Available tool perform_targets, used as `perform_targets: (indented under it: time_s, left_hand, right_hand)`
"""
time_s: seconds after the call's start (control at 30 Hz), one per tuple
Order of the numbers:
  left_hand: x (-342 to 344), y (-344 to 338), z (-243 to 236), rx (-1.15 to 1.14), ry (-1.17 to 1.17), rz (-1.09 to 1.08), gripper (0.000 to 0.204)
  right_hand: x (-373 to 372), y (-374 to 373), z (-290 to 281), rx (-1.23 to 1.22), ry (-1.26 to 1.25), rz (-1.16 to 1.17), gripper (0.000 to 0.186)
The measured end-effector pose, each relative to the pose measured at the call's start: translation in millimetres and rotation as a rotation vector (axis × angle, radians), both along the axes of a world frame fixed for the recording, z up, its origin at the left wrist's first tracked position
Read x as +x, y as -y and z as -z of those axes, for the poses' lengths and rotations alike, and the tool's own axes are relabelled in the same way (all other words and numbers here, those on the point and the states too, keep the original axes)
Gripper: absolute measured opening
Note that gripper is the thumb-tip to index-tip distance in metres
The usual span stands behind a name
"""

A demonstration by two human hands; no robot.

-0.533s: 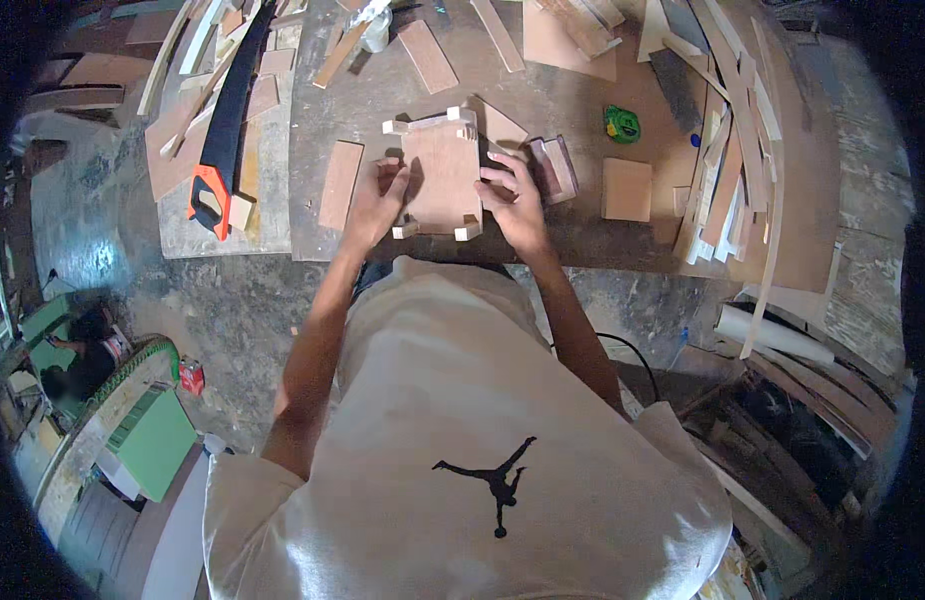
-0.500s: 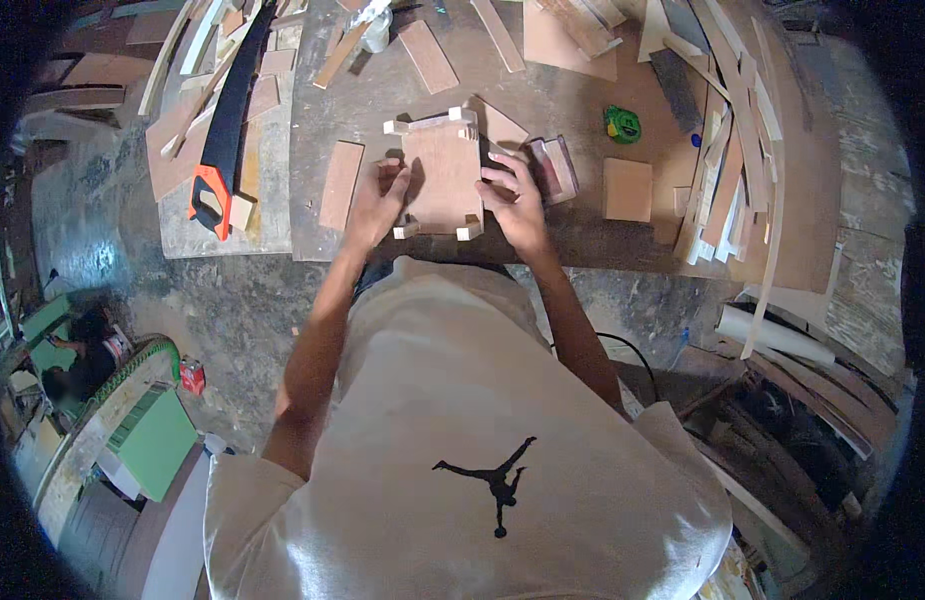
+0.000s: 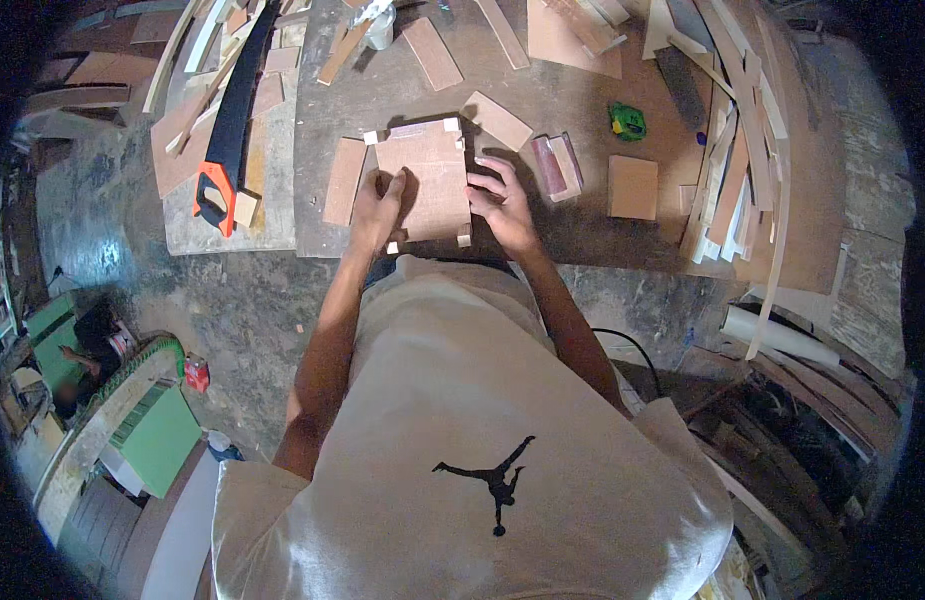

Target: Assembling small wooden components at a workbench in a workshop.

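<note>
A square plywood panel (image 3: 422,195) with small pale wood blocks at its corners is between my hands at the front of the workbench. My left hand (image 3: 378,208) grips its left edge, thumb lying over the top face and fingers partly hidden beneath. At the opposite edge, my right hand (image 3: 504,208) presses its fingertips against the side, fingers curved and somewhat apart. A loose plywood strip (image 3: 343,180) lies left of my left hand. Beyond my right hand are another plywood piece (image 3: 498,121) and a reddish-brown block (image 3: 556,167).
An orange-handled handsaw (image 3: 218,196) rests on boards at the left. A green tape measure (image 3: 627,121) and a square wood piece (image 3: 633,187) lie to the right, near a pile of wood strips (image 3: 734,170). A white cup (image 3: 379,28) stands far back. Another person (image 3: 97,335) is at lower left.
The panel has shifted slightly left and turned a little, its near edge coming closer to me. My left thumb now lies further over its face; my right hand follows along the edge.
</note>
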State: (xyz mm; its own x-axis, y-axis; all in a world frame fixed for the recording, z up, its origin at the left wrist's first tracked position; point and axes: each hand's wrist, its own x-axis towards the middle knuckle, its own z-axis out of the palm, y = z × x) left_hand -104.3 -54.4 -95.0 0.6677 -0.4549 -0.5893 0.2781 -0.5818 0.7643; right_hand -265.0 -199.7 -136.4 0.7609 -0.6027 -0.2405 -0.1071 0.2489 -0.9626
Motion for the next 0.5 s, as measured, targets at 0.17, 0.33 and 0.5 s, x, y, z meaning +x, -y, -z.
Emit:
perform_targets:
  time_s: [0.17, 0.33, 0.5]
  left_hand:
    - [8, -11, 9, -0.01, 0.035, 0.061, 0.031]
    - [11, -29, 51, -0.083, 0.222, 0.169, 0.029]
    - [0, -21, 35, -0.127, 0.405, 0.067, 0.036]
  right_hand:
    - [-2, -5, 13, 0.101, -0.042, -0.008, 0.057]
    - [4, -11, 1, -0.309, -0.08, -0.012, 0.055]
    - [3, -12, 8, -0.233, -0.135, 0.027, 0.052]
